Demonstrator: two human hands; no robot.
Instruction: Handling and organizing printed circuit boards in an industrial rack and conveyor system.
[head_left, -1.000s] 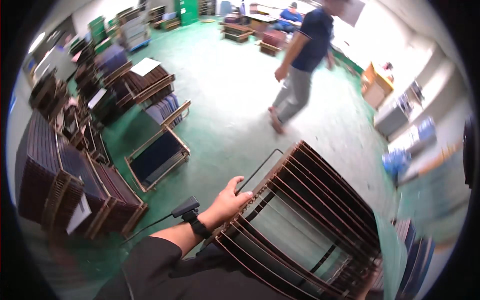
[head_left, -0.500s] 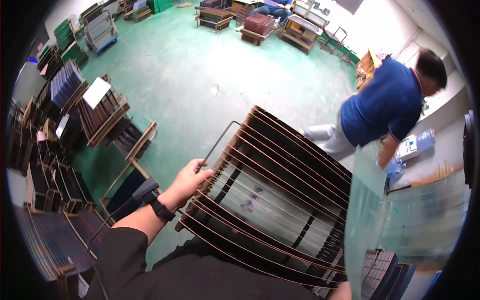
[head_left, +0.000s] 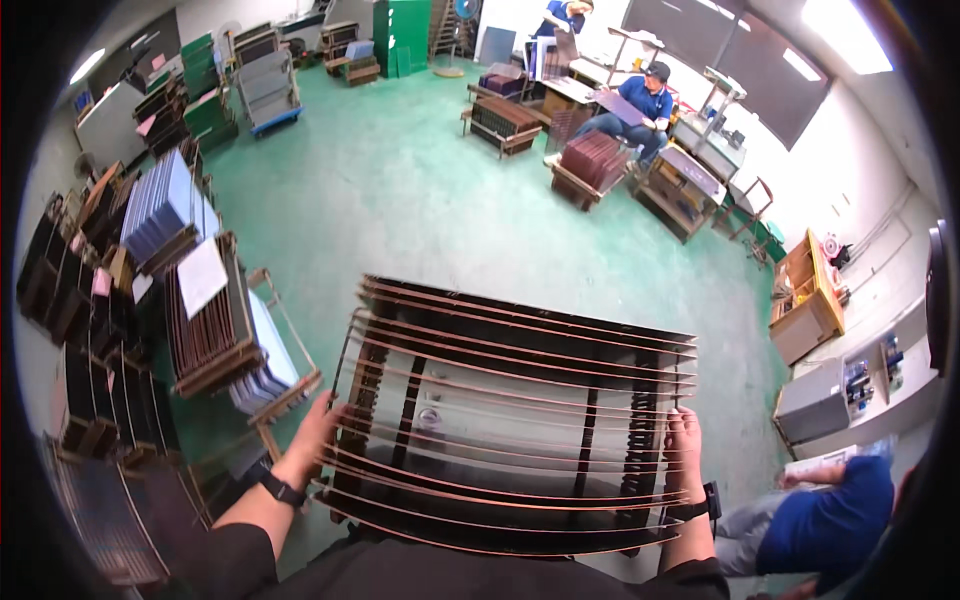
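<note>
In front of my body a slotted rack holds several thin dark panels with copper-coloured edges, standing on edge and spaced apart. Through the gaps in the middle the greenish floor shows. My left hand, slightly blurred, is closed round the rack's left side by its wire handle. On the opposite side, my right hand has its fingers wrapped over the handle. Both forearms reach forward from the lower edge, each with a black band at the wrist.
Loaded racks line the left side. Ahead on the floor stand a rack of reddish panels by a seated person and another rack. A co-worker in blue is close at lower right. A wooden cabinet stands along the right wall.
My view has turned right and the rack now lies level before me. My right hand, formerly at the lower edge beside clear sheets, now grips the rack's right side. Those sheets are out of view.
</note>
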